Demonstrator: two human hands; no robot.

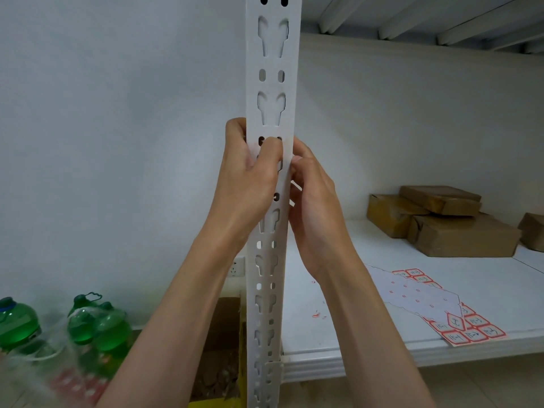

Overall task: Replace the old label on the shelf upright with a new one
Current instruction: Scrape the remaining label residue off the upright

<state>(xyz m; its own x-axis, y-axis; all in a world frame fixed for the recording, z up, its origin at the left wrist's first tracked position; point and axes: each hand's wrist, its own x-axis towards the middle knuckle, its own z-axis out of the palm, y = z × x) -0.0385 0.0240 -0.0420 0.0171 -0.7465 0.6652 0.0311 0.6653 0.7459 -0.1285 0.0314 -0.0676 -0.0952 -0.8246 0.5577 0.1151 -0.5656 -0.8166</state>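
Both hands working at the label spot, mid-frame on the white shelf upright (269, 83).
L hand (250, 175) curls round the upright, thumb pressing its face; R hand (309, 198) pinches at the edge, label itself hidden. Best pick w/ a nail, slow. Label sheet (471, 325) lies lower right.

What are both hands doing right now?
Left hand: grips the white slotted metal shelf upright.
Right hand: fingers curled at the upright's edge; hold unclear.

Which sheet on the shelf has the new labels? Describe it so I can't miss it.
On the white shelf board right of the upright, near the front edge, lies a flat label sheet. Unlike the brown parcels behind it, it carries red-bordered stickers.
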